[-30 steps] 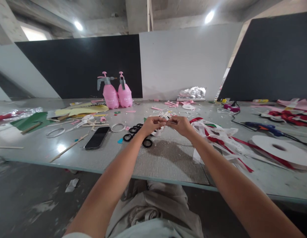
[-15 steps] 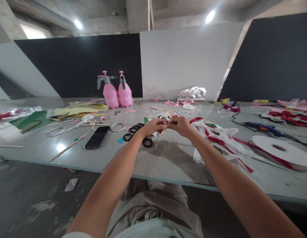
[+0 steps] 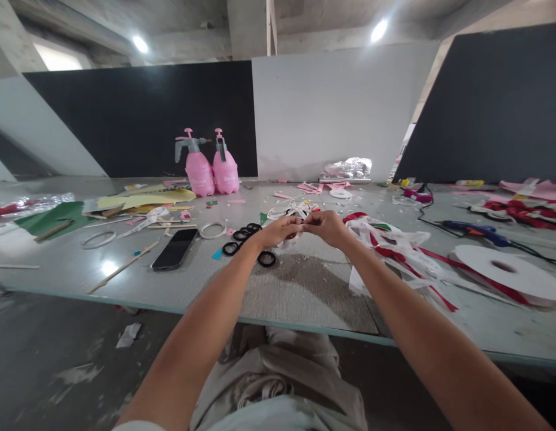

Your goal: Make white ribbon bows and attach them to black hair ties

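My left hand (image 3: pixel 278 231) and my right hand (image 3: pixel 328 227) meet fingertip to fingertip above the grey table (image 3: pixel 305 293), both pinching a small piece of white ribbon (image 3: pixel 292 238) that hangs just below them. What exactly the fingers pinch is mostly hidden. Black rings (image 3: pixel 242 236) lie on the table just left of my left hand. A tangle of white and red ribbon (image 3: pixel 397 248) lies right of my right hand.
A black phone (image 3: pixel 175 248) lies left of the rings, with wooden sticks (image 3: pixel 120 269) and paper sheets (image 3: pixel 143 199) beyond. Two pink spray bottles (image 3: pixel 210 167) stand at the back. A white ribbon spool (image 3: pixel 511 275) and a blue glue gun (image 3: pixel 478 230) lie at the right.
My hands have drawn closer together and dropped slightly toward the table; the ribbon piece stays pinched between them.
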Demonstrator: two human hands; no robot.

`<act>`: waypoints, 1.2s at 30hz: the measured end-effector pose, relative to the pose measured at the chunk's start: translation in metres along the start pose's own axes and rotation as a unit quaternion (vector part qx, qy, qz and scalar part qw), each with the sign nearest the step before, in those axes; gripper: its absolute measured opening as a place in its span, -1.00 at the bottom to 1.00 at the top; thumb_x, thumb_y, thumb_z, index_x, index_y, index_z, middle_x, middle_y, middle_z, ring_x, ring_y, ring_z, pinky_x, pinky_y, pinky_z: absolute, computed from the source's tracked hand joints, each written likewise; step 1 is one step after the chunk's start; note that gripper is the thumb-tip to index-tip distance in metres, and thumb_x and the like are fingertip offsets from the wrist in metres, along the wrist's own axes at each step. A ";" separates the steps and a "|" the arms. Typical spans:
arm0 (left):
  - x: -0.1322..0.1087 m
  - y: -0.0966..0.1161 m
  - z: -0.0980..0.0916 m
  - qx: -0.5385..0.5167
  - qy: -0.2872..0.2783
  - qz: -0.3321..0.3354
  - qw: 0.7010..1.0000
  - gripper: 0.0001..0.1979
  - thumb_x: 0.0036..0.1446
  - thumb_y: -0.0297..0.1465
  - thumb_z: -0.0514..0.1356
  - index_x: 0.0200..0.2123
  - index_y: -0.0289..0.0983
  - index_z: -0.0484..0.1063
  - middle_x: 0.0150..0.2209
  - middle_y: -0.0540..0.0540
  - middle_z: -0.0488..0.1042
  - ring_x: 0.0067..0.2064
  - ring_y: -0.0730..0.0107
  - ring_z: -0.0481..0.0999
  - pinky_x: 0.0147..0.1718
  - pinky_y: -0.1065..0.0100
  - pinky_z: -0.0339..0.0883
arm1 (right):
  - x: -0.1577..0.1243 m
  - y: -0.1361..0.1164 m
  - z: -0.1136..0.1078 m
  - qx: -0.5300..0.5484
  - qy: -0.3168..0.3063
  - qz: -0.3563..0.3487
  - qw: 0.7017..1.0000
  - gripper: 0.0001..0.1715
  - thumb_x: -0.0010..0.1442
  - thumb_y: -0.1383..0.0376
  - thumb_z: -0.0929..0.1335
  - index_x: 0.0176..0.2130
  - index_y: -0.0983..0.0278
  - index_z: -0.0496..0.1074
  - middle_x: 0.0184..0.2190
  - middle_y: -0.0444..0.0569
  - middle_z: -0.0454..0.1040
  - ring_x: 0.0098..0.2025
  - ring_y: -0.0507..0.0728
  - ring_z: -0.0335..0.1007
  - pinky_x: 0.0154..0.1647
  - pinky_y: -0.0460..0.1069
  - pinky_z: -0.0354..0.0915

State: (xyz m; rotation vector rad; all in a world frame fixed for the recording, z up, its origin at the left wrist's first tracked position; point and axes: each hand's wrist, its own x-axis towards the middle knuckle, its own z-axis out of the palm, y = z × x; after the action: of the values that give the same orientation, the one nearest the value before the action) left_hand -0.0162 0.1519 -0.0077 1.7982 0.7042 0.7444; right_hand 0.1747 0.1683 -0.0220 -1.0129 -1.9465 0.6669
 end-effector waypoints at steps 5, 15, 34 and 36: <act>-0.001 0.001 0.001 0.011 0.002 -0.012 1.000 -0.75 0.10 -0.21 0.12 -0.42 -0.27 0.20 -0.57 0.11 0.08 -0.56 0.58 0.03 -0.57 0.46 -0.09 | 0.000 0.001 -0.001 0.012 -0.004 0.003 1.000 -0.55 -0.07 -0.02 0.45 -0.52 0.34 0.45 -0.63 -0.16 0.27 -0.55 -0.04 0.06 -0.53 -0.08 -0.02; 0.000 -0.001 0.001 -0.025 0.002 -0.002 1.000 -0.68 0.13 -0.13 0.11 -0.41 -0.28 0.19 -0.55 0.08 0.19 -0.55 0.57 0.21 -0.55 0.47 0.07 | -0.001 -0.006 0.003 0.061 0.017 0.030 0.998 -0.51 -0.08 -0.06 0.44 -0.53 0.34 0.41 -0.69 -0.23 0.12 -0.60 -0.08 -0.08 -0.58 -0.10 -0.13; 0.004 -0.001 -0.005 -0.082 0.096 0.047 0.991 -0.66 -0.01 -0.31 0.26 -0.18 -0.24 0.24 -0.62 0.20 0.14 -0.66 0.69 -0.01 -0.65 0.50 -0.20 | -0.004 -0.013 -0.001 0.189 -0.047 0.066 0.979 -0.54 0.10 -0.05 0.35 -0.50 0.28 0.33 -0.74 -0.26 0.10 -0.72 -0.10 -0.09 -0.70 -0.12 -0.15; 0.003 0.001 -0.004 -0.079 0.077 0.045 0.993 -0.64 -0.02 -0.30 0.26 -0.16 -0.24 0.24 -0.60 0.19 0.15 -0.64 0.68 0.00 -0.63 0.50 -0.18 | -0.004 -0.014 0.001 0.174 -0.052 0.056 0.982 -0.51 0.11 -0.07 0.34 -0.53 0.28 0.31 -0.70 -0.21 0.20 -0.70 -0.09 0.01 -0.69 -0.12 -0.05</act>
State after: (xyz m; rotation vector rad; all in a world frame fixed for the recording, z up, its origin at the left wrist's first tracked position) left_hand -0.0174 0.1563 -0.0053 1.6498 0.6493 0.9790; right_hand 0.1695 0.1568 -0.0136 -0.8861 -1.7857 1.1007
